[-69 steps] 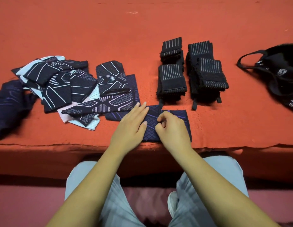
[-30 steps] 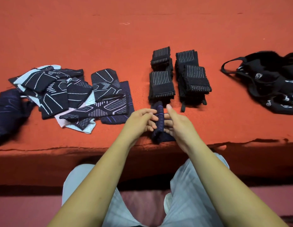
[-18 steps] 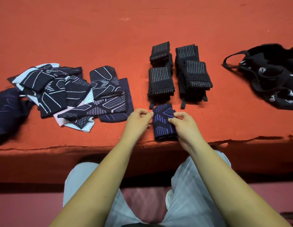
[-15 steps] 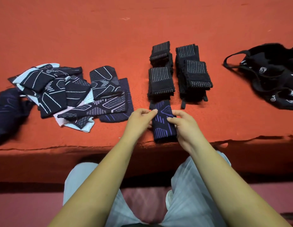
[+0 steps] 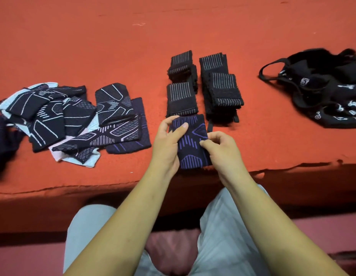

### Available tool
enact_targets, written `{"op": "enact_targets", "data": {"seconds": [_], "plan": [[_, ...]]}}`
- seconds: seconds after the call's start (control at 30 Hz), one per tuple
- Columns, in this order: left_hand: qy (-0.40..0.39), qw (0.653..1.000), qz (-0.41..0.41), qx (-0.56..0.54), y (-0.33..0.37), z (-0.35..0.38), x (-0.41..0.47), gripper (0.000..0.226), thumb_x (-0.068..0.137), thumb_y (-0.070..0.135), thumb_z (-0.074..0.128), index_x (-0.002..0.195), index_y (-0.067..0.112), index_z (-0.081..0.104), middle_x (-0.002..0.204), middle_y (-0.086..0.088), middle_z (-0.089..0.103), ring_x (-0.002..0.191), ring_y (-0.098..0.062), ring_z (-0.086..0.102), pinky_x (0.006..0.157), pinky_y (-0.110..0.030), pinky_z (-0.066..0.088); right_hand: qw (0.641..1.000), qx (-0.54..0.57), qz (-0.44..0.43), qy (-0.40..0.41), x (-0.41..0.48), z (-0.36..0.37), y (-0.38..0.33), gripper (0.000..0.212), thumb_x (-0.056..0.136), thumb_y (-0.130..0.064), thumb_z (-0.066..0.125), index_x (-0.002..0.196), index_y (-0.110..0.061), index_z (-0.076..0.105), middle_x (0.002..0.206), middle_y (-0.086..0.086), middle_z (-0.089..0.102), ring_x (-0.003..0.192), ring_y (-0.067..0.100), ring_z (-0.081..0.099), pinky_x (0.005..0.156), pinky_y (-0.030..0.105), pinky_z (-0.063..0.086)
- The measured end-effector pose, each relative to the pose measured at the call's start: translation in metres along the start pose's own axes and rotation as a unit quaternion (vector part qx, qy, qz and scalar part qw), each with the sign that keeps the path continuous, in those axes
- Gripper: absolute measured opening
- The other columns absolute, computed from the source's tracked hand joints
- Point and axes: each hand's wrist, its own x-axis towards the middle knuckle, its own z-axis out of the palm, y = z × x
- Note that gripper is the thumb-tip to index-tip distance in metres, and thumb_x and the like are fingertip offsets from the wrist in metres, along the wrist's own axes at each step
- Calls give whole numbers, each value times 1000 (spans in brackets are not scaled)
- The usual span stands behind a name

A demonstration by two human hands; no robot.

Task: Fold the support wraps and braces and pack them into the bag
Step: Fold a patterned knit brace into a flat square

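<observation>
Head view shows the folded brace (image 5: 190, 154), dark with purple lines, lying on the red surface (image 5: 193, 26) close to its front edge, between my two hands. My left grip (image 5: 167, 144) pinches the brace's left side, thumb flat on top and fingers curled round the far-left corner. My right grip (image 5: 222, 150) pinches the right edge about midway, fingertips bunched on the cloth.

I judge the step in hand to be finishing this fold and setting the piece down with the done ones. To do it well I would keep both pinches on until the layers lie square, press the thumb along the top to flatten the crease, and let go only once nothing springs open. The material looks thick and elastic, so it may try to unroll.

Its long axis runs away from me, from the front edge toward the striped wraps (image 5: 182, 98), with the far end leaning slightly left. The far short edge lies just beside, perhaps touching, the nearest striped stack. I would keep that heading so it lines up in the same column.

An unfolded pile (image 5: 73, 118) waits to the left, and the bag (image 5: 322, 90) lies well apart to the right, so packing seems some way off.
</observation>
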Motion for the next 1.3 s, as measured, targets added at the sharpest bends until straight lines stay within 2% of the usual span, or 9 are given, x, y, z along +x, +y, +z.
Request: {"op": "enact_targets", "data": {"seconds": [0.17, 0.37, 0.5, 0.63, 0.77, 0.87, 0.97, 1.17, 1.3], "plan": [[-58, 998, 26, -2, -4, 23, 4, 30, 94, -8, 54, 115, 14, 54, 95, -7, 72, 82, -19, 69, 76, -36, 59, 998, 60, 34, -16, 3, -18, -11, 14, 86, 3, 54, 82, -11, 57, 87, 23, 68, 78, 30, 66, 75, 52, 54], [-99, 992, 7, 74, -16, 45, 8, 28, 96, -4, 55, 115, 16, 59, 99, -9, 68, 86, -21, 66, 80, -39, 57, 996, 76, 24, 37, 10, -42, -14, 21, 87, 7, 52, 97, -12, 54, 100, 26, 65, 81, 30, 67, 78, 51, 56], [-114, 985, -16, 130, -31, 62, 10, 25, 96, -3, 55, 112, 15, 58, 106, -16, 65, 92, -26, 64, 84, -41, 56, 997, 16, -36, 72, 21, -53, -6, 9, 98, -14, 58, 98, -20, 51, 95, 15, 66, 82, 23, 65, 80, 49, 55], [-132, 968, -20, 212, -45, 74, 17, 34, 96, 0, 56, 117, 26, 57, 109, -17, 66, 92, -25, 64, 85, -42, 55, 993, -35, -44, 109, 40, -75, -3, 18, 98, -9, 55, 108, -18, 43, 98, 20, 69, 82, 28, 67, 79, 50, 56], [-119, 929, 0, 351, -58, 81, 27, 46, 78, 25, 64, 114, 49, 51, 99, -18, 68, 87, -35, 67, 84, -49, 58, 976, -153, -74, 138, 58, -97, 0, 28, 90, -11, 67, 101, -18, 43, 80, 3, 60, 76, 28, 63, 76, 46, 53], [-146, 873, 43, 464, -68, 87, 31, 55, 84, 18, 66, 133, 27, 44, 106, -12, 68, 96, -31, 66, 90, -47, 53, 954, -237, -94, 156, 68, -111, 7, 22, 88, -12, 70, 96, -15, 49, 78, -3, 55, 78, 23, 55, 72, 35, 42], [-165, 816, 107, 543, -80, 86, 31, 65, 89, 17, 66, 147, 10, 37, 125, -15, 52, 108, -33, 58, 100, -42, 46, 942, -271, -105, 167, 74, -120, 14, 17, 90, -13, 67, 98, -12, 52, 84, 0, 57, 81, 23, 54, 69, 28, 34], [-196, 700, 235, 645, -95, 76, 27, 60, 91, 36, 61, 142, 6, 50, 140, -13, 44, 129, -30, 41, 112, -43, 36, 913, -346, -150, 157, 78, -129, 34, 10, 92, -6, 59, 102, -3, 58, 100, 12, 63, 96, 29, 57, 79, 25, 32], [-195, 654, 253, 685, -96, 68, 30, 71, 87, 54, 55, 145, 14, 48, 147, -8, 42, 135, -26, 41, 112, -42, 35, 914, -337, -182, 135, 79, -133, 31, 24, 89, -4, 64, 111, -12, 63, 96, 6, 65, 84, 19, 57, 82, 29, 44]]}}
